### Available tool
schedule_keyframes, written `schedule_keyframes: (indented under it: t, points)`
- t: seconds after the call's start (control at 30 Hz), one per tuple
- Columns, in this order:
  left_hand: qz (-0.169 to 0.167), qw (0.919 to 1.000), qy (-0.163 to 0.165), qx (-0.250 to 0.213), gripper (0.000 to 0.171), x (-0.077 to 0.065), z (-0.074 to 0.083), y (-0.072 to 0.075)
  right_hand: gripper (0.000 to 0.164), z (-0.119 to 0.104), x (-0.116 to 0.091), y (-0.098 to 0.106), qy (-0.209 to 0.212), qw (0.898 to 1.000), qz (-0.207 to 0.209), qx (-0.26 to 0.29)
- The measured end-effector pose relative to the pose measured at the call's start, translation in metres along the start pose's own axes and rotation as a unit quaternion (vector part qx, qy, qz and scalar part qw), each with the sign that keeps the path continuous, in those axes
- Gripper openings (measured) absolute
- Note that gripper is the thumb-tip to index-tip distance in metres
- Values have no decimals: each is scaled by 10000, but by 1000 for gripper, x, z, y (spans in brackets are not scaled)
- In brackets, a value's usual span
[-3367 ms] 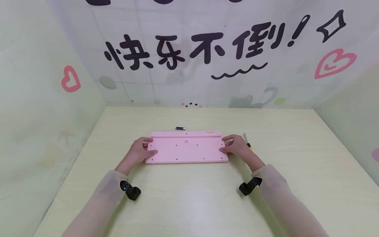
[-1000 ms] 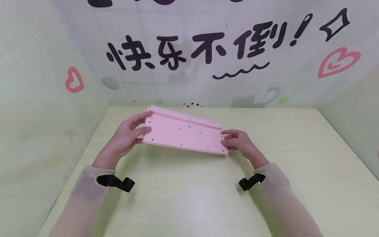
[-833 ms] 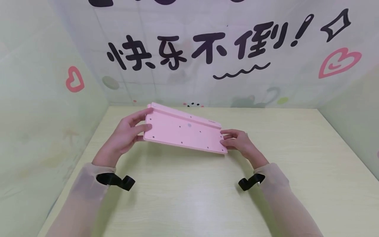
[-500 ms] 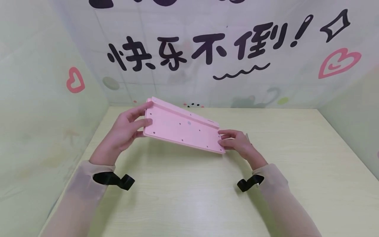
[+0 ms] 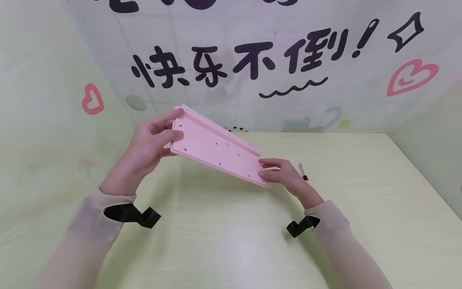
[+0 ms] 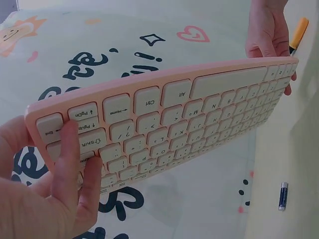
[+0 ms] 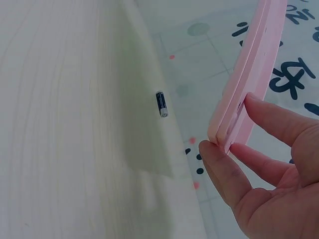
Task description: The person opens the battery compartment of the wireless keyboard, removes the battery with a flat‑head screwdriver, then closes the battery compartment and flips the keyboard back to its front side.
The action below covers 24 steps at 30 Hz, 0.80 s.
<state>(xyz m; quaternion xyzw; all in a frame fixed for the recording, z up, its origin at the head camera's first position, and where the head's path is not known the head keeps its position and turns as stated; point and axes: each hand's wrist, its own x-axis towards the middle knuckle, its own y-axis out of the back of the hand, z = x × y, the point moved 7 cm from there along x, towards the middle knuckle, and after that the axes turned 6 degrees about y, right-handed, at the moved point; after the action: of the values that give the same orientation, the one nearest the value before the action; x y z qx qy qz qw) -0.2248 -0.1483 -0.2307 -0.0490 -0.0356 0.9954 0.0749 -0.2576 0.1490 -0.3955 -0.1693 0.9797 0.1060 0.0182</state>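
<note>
A pink keyboard (image 5: 218, 146) is held off the table, its underside with several small screw holes facing the head camera. Its left end is raised well above its right end. My left hand (image 5: 142, 148) grips the left end, thumb on the underside and fingers on the key side. At the lower right end, my right hand (image 5: 285, 174) pinches the edge. The pale keys (image 6: 164, 129) show in the left wrist view, along with my left fingers across them.
A battery (image 7: 162, 103) lies on the table (image 5: 231, 241) near the back, hidden behind the keyboard in the head view. A screwdriver (image 5: 303, 171) with a yellow and black handle lies beyond my right wrist. Printed cloth walls (image 5: 231, 64) enclose the table.
Both hands have lifted the keyboard from the table. Its left end has kept rising with my left hand, steepening the tilt, while my right hand has shifted slightly left.
</note>
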Motion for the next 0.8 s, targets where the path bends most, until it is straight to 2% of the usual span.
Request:
schedule_keyframes:
  t: [0.17, 0.3, 0.57, 0.8]
  points:
    - [101, 9999, 15, 1, 53, -1, 12, -2, 52, -7, -2, -5, 73, 9998, -161, -3]
    - [263, 9995, 68, 180, 52, -2, 18, -3, 51, -13, -3, -6, 105, 9998, -167, -95]
    - [270, 9953, 171, 910, 52, -1, 16, -11, 48, -28, -2, -19, 292, 9983, -432, -266]
    - [220, 9938, 357, 1031, 54, 1, 16, -17, 42, -54, -5, -36, 717, 9946, -697, -290]
